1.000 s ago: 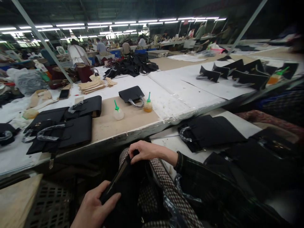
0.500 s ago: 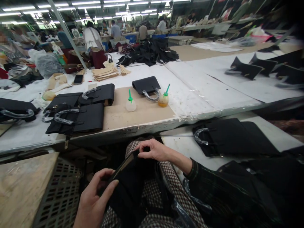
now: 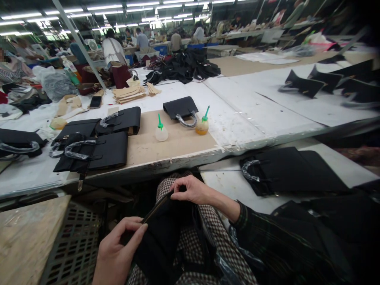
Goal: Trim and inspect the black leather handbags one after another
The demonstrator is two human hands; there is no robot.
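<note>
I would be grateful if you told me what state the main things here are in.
Left hand: pinching the black piece
Right hand: pinching the same piece
Black piece: held along one edge
Pale bottle: upright
Amber bottle: upright, partly filled
Phone: lying flat, screen dark
Tan pieces: loosely stacked
Bag handle: wrapped in clear plastic
Ceiling lights: lit

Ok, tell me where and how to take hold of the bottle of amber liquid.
Best grip is probably low around the round body of the amber bottle, coming from its right: the wrapped handle sits close against its left. I'd avoid the thin, leaning green nozzle, and squeeze lightly, since liquid shows inside.
</note>
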